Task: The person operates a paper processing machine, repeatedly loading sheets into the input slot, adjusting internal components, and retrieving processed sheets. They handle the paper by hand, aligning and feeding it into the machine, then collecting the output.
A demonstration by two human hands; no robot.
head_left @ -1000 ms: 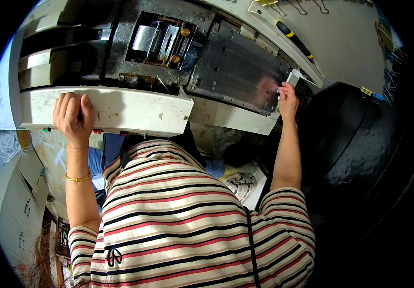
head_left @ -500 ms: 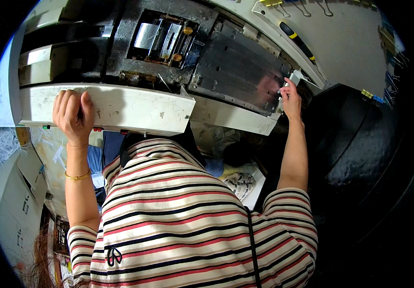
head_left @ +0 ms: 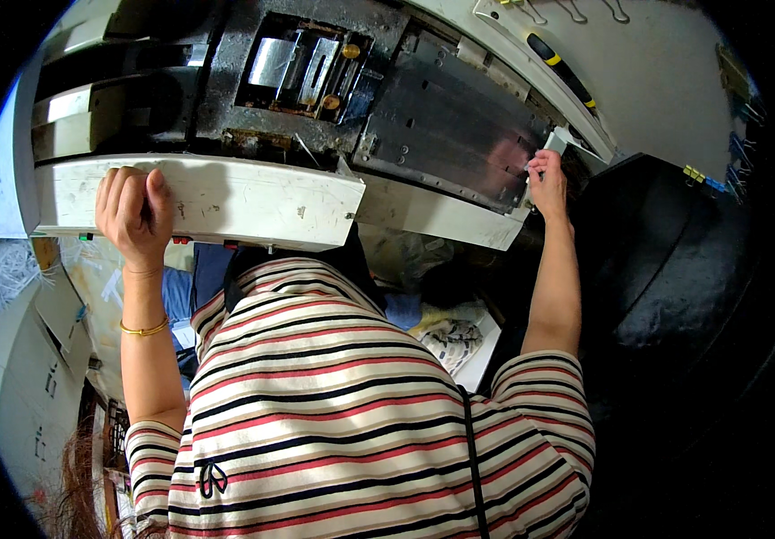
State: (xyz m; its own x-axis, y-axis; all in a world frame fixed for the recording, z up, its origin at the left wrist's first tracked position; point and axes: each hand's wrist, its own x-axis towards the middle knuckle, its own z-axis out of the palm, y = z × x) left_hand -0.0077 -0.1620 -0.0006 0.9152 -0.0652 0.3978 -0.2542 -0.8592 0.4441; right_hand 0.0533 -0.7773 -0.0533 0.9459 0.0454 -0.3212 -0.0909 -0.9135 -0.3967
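Note:
My left hand point(head_left: 134, 216) is a loose fist set down on the white front cover point(head_left: 253, 199) of a machine, thumb up against the curled fingers. I see nothing in that fist. At the right end of the dark metal plate point(head_left: 450, 121), my right hand point(head_left: 547, 182) has its fingers bent together, close to a small white block point(head_left: 558, 142). Whatever its fingertips hold, if anything, is too small or hidden to make out. Left of the plate, a recess holds shiny metal rollers point(head_left: 316, 67) with brass knobs point(head_left: 350, 51).
A black-and-yellow utility knife point(head_left: 560, 72) lies on the grey surface beyond the plate. Binder clips point(head_left: 695, 175) line that surface's edge. A large black shape point(head_left: 657, 242) stands to my right. Below the machine are a white box point(head_left: 482, 355) with cloth and paper shreds point(head_left: 15, 278).
The fingers of my right hand have curled in, where the index finger stretched up before. My left hand stays on the cover. The view has shifted slightly.

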